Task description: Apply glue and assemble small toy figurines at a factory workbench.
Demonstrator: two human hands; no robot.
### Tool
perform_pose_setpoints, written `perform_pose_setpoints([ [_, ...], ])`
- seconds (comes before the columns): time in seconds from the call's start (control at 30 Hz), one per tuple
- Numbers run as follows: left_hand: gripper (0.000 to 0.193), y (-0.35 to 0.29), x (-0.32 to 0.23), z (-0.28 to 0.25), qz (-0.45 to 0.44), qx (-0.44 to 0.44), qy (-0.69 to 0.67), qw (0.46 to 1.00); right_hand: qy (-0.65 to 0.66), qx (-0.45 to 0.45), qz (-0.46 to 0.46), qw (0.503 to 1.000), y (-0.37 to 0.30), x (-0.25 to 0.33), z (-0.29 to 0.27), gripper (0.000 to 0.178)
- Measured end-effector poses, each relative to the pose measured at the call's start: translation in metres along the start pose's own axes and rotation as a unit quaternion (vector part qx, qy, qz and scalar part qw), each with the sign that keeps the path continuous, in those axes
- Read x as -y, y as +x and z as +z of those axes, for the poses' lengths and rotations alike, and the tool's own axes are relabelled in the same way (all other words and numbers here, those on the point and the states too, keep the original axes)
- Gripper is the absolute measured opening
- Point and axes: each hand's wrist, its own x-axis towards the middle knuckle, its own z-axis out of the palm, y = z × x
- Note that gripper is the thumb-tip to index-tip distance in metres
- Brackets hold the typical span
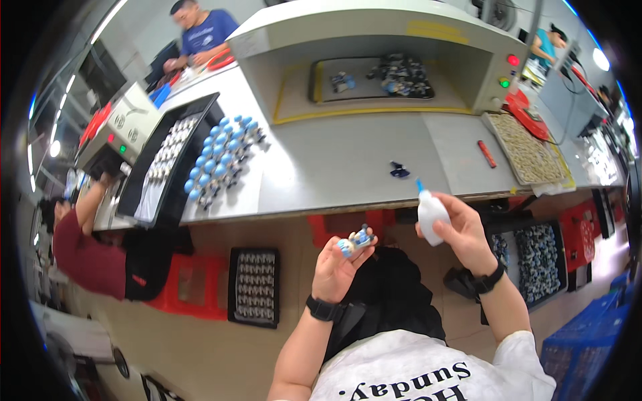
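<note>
My left hand point(336, 267) is closed round a small blue, white and cream toy figure point(355, 241), which lies tilted across the fingers in front of my body. My right hand point(461, 230) grips a white squeeze bottle point(433, 217) whose thin blue tip points up and away from me. The two hands are apart, and the tip does not touch the figure. On the grey table point(321, 174), just beyond the bottle, lies a small dark blue piece point(399, 170). Rows of figures with round light blue heads point(218, 152) stand at the left.
A machine with an open bay point(374, 37) holds a black tray point(319, 93) with small parts. At right are a red marker point(487, 154) and a tray of pale pieces point(527, 148). A long black tray point(180, 160) and a seated co-worker in maroon point(93, 250) are at left.
</note>
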Motion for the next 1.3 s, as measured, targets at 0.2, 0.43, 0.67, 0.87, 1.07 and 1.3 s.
perform_pose_setpoints([
  [0.2, 0.04, -0.003, 0.0, 0.007, -0.031, 0.016, -0.023, 0.999, -0.226, -0.247, -0.146, 0.931, 0.06, -0.028, -0.099, 0.034],
  [0.43, 0.036, 0.001, -0.012, 0.017, -0.025, 0.014, 0.074, 0.997, -0.417, -0.383, -0.131, 0.814, 0.099, -0.04, -0.165, 0.042],
  [0.67, 0.022, 0.021, -0.024, 0.036, -0.061, 0.011, 0.172, 0.983, -0.523, -0.459, -0.282, 0.661, 0.089, -0.039, -0.166, 0.055],
  [0.87, 0.028, 0.017, -0.036, 0.034, -0.092, 0.042, 0.299, 0.949, 0.013, 0.032, -0.011, 0.999, 0.016, -0.025, 0.003, 0.032],
  [1.07, 0.031, 0.017, -0.032, 0.046, -0.081, 0.005, 0.316, 0.945, 0.085, 0.059, 0.087, 0.991, -0.007, -0.032, 0.027, 0.028],
  [1.3, 0.027, 0.013, -0.024, 0.052, -0.031, -0.032, 0.274, 0.961, 0.212, 0.007, 0.129, 0.969, -0.009, -0.043, 0.034, 0.022],
])
